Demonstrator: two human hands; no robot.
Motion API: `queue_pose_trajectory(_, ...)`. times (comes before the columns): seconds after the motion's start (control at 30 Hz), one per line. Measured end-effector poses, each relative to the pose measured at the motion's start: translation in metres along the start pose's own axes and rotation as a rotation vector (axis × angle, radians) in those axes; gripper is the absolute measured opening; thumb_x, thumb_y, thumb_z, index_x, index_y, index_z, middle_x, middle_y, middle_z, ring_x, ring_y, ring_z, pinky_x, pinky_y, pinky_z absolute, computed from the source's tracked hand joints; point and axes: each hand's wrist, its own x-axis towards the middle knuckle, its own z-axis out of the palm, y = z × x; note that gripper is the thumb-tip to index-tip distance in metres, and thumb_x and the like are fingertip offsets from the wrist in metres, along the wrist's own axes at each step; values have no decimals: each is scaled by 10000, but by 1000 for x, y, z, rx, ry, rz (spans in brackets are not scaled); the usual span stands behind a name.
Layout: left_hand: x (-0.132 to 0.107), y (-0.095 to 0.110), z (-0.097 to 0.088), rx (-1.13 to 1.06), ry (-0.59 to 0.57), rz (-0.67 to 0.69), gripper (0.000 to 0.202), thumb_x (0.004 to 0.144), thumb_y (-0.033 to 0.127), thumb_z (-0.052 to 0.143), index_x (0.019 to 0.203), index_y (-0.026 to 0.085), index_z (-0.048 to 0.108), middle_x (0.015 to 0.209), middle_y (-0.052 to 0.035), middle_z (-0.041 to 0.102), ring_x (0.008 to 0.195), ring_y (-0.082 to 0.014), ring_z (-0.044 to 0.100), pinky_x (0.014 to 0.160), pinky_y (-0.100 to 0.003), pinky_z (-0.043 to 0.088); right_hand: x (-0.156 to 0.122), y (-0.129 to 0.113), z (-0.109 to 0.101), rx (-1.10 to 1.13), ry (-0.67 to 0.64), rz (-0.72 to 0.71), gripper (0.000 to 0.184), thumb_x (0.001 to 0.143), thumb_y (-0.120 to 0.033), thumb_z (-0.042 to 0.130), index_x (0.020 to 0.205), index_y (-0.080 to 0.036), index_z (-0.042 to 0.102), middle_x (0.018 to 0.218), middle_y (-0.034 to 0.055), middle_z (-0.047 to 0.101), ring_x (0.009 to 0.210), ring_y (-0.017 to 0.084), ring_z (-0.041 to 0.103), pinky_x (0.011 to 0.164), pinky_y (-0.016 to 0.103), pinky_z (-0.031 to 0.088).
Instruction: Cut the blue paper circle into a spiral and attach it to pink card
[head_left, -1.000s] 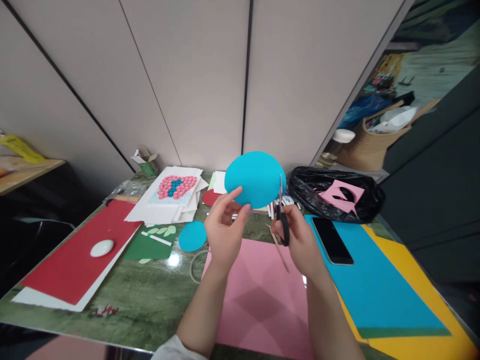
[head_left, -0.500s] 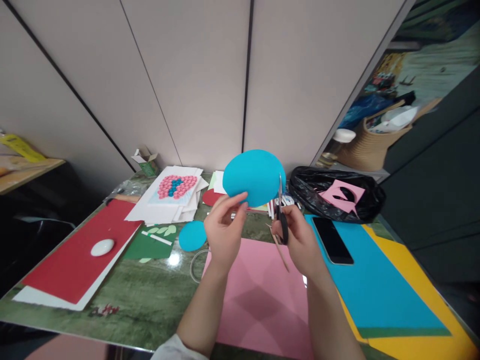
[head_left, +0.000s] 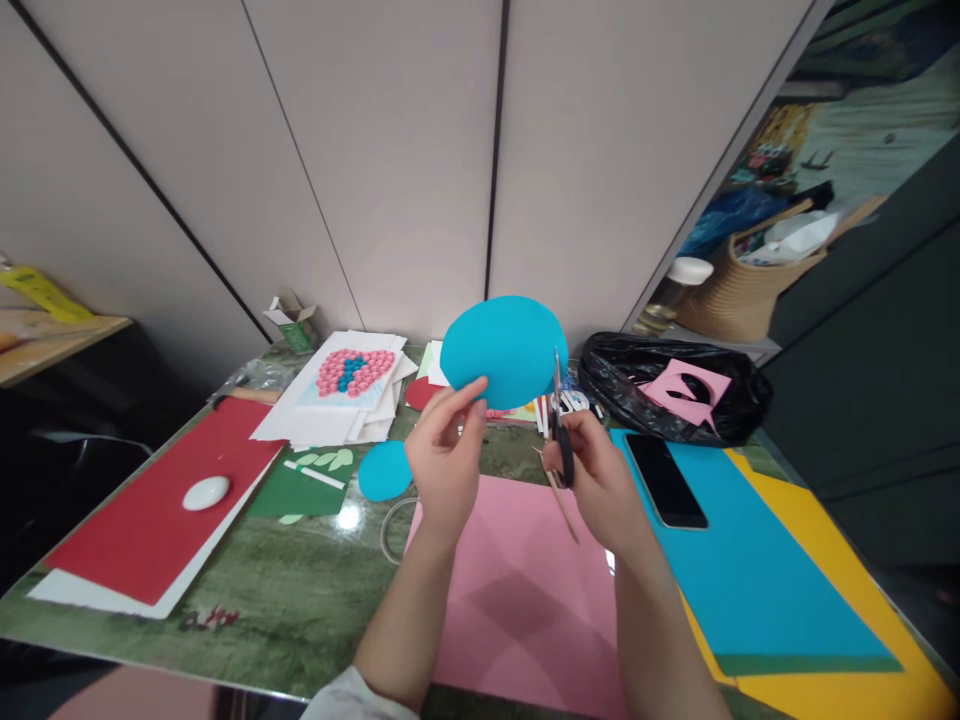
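Note:
A blue paper circle (head_left: 504,345) is held up above the table, pinched at its lower edge by my left hand (head_left: 448,450). My right hand (head_left: 596,475) grips black-handled scissors (head_left: 561,440), their blades pointing up along the circle's right edge. Below both hands lies a sheet of pink paper (head_left: 525,590). A smaller blue paper circle (head_left: 384,470) rests on the table to the left of my left hand, near a roll of tape (head_left: 391,530). Close to the scissors, a thin wooden stick (head_left: 559,500) lies partly on the pink sheet.
At left are red paper (head_left: 161,500) with a white oval object (head_left: 206,493), green paper (head_left: 300,490) and white sheets (head_left: 300,415) under a pink-and-blue heart. On the right, a phone (head_left: 666,480) lies on blue paper (head_left: 765,580); behind it, a black plastic bag (head_left: 611,375) holds pink scraps.
The blue circle, my left hand and the scissors have shifted slightly to the left. Both hands keep their holds.

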Motion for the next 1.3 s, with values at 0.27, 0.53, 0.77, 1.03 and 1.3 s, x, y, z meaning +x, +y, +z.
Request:
queue_pose_trajectory(0.27, 1, 1, 0, 38, 9, 4, 247, 774, 200, 687, 1013, 253, 724, 938, -35, 670, 713, -97, 610, 595, -203, 527, 0, 0, -1, 11, -14, 2, 137, 881, -339, 519, 844, -234, 439, 654, -42, 498, 589, 121, 418, 553, 267, 318)
queue_pose_trajectory(0.53, 1, -1, 2, 3, 8, -40, 318, 758, 193, 693, 1071, 249, 696, 900, -21, 623, 691, -99, 605, 611, -228, 538, 0, 3, 0, 20, -19, 1, 113, 869, -312, 529, 841, -231, 456, 648, -46, 495, 590, 118, 426, 555, 263, 327)
queue_pose_trajectory(0.77, 1, -2, -2, 47, -61, -22, 317, 768, 183, 684, 1076, 258, 693, 988, -40, 670, 705, -96, 610, 631, -222, 547, 0, -2, 1, 35, 4, -7, 153, 868, -331, 548, 817, -231, 444, 632, -56, 471, 549, 103, 381, 524, 255, 303)
queue_pose_trajectory(1.03, 1, 0, -3, 39, -99, -12, 311, 773, 179, 677, 1074, 257, 695, 1026, -51, 676, 708, -96, 608, 626, -215, 540, 1, 0, -1, -4, 40, -4, 163, 874, -374, 543, 855, -236, 458, 685, -41, 506, 589, 117, 410, 555, 268, 325)
queue_pose_trajectory(1.3, 0, -1, -3, 35, -95, -7, 314, 782, 172, 672, 1084, 258, 690, 1051, -50, 674, 731, -94, 617, 644, -209, 540, 2, 3, 1, -17, 41, -11, 167, 888, -386, 525, 861, -241, 446, 677, -43, 499, 594, 119, 405, 548, 269, 312)
